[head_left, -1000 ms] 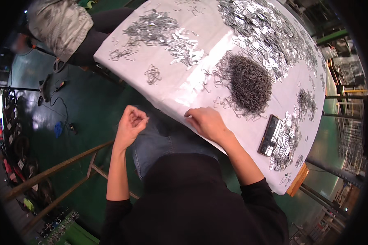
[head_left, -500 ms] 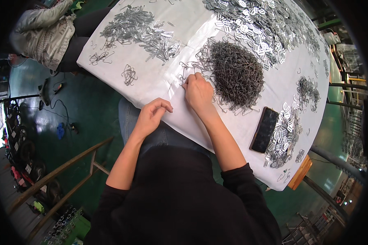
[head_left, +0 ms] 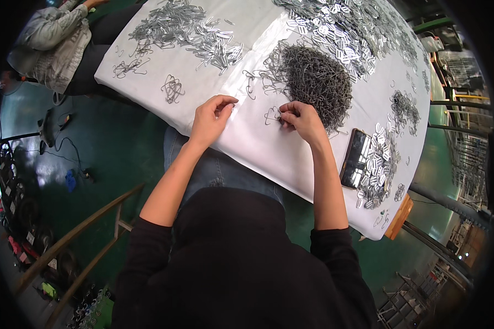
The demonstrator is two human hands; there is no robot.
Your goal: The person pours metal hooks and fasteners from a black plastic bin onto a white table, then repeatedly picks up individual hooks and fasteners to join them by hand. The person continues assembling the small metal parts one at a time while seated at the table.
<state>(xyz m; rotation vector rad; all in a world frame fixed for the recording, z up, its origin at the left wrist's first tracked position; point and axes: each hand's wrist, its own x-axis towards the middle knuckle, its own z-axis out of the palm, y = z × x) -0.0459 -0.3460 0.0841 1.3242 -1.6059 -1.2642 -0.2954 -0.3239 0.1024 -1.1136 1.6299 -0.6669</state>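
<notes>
My right hand (head_left: 303, 120) is closed, its fingertips pinching bent wire hooks (head_left: 270, 115) just in front of a large dark heap of wire hooks (head_left: 319, 82). A few of these hooks stick out to the left of the fingers. To its left, my left hand (head_left: 209, 122) hovers over the near edge of the white-covered table (head_left: 258, 148). Thumb and index finger are pressed together there, and whatever is between them is too small to make out. Loose hooks (head_left: 249, 79) trail from the heap's left side.
Flat silver metal pieces (head_left: 335, 27) spread across the far side, with narrow metal clips (head_left: 203, 38) at far left. A black phone (head_left: 356, 156) lies right, beside another pile of slotted metal pieces (head_left: 377, 164). Another person (head_left: 57, 49) sits at the left edge. Small hook clusters (head_left: 172, 89) lie about.
My right hand has moved right and slightly toward me, away from the loose hooks, and now pinches some. My left hand has risen up and right over the table edge.
</notes>
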